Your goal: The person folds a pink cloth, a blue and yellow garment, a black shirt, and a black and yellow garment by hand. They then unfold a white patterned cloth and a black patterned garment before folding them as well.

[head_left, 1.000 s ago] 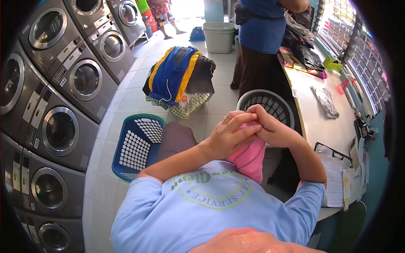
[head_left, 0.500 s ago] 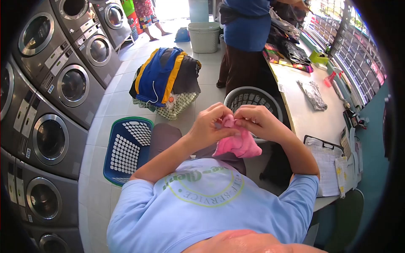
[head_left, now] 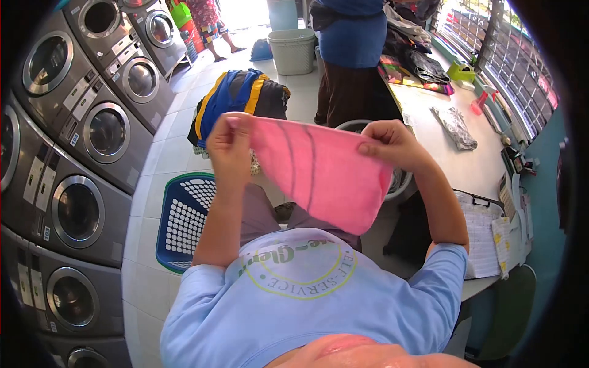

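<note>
A pink cloth point(head_left: 325, 172) with dark stripes is stretched out in front of my blue shirt. My left hand point(head_left: 231, 147) pinches its upper left corner between thumb and fingers. At the cloth's upper right edge, my right hand point(head_left: 389, 146) grips it, with the thumb on the near side. The lower part of the cloth hangs down over my lap. Behind the cloth, a round grey basket point(head_left: 399, 184) is partly hidden.
Stacked dryers point(head_left: 78, 211) line the left. A blue basket point(head_left: 184, 224) stands on the floor, near a pile of folded clothes point(head_left: 230, 104). Another person point(head_left: 350, 55) stands by the table point(head_left: 423, 113), which bears clothes and papers point(head_left: 481, 236).
The pink cloth was bunched between my two hands and is now spread wide. My left hand has moved left and up, my right hand slightly right and up.
</note>
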Available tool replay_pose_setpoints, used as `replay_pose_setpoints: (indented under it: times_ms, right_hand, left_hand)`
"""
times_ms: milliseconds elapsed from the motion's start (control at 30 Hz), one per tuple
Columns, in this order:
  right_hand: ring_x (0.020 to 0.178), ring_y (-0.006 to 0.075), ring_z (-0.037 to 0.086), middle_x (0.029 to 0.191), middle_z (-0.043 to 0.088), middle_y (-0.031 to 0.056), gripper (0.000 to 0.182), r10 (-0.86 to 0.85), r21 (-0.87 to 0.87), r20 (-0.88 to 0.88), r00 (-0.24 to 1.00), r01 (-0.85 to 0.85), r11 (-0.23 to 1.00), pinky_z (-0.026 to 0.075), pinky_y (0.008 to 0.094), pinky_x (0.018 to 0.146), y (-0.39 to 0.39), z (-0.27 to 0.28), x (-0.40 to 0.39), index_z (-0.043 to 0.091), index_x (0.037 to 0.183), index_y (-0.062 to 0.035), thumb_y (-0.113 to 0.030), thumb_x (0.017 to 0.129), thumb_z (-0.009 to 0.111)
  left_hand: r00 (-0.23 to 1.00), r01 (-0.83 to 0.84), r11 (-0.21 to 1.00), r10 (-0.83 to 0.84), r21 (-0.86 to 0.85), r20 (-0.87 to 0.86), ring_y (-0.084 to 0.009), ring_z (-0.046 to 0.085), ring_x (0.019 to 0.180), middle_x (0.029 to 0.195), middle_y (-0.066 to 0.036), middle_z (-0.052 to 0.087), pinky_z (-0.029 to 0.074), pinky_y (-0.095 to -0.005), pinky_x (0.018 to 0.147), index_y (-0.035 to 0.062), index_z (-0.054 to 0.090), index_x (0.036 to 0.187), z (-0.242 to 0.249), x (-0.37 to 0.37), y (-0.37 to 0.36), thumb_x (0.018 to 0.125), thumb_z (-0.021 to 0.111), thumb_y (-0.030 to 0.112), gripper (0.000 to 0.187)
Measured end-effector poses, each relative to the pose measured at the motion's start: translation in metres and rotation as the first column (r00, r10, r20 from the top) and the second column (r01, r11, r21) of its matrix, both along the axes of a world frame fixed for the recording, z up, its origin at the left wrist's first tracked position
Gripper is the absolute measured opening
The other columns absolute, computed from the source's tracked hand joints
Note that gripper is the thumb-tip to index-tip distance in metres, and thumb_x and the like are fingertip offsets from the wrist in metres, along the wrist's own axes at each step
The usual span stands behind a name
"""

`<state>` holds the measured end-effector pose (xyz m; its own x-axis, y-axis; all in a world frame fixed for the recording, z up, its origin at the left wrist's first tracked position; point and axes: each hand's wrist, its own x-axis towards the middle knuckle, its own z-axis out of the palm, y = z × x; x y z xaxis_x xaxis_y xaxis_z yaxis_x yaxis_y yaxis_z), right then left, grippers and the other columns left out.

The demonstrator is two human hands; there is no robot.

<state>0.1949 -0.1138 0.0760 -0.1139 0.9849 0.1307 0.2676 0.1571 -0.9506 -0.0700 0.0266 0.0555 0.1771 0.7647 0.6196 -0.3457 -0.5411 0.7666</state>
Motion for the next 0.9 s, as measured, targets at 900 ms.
replay_pose_setpoints:
  times_ms: [900]
  right_hand:
    - [0.07, 0.0115, 0.051, 0.072, 0.052, 0.0045, 0.011, -0.263, 0.166, 0.524, 0.81, 0.206, 0.964, 0.042, 0.0271, 0.061, 0.012, -0.011, 0.03, 0.054, 0.078, 0.0015, 0.006, 0.071, 0.061]
  left_hand:
    - [0.986, -0.065, 0.983, 0.09, -0.17, 0.143, -0.0072, 0.056, 0.072, 0.082, -0.001, 0.062, 0.046, -0.0225, 0.065, 0.0021, 0.064, 0.086, 0.027, -0.068, 0.012, 0.091, 0.059, 0.023, 0.022]
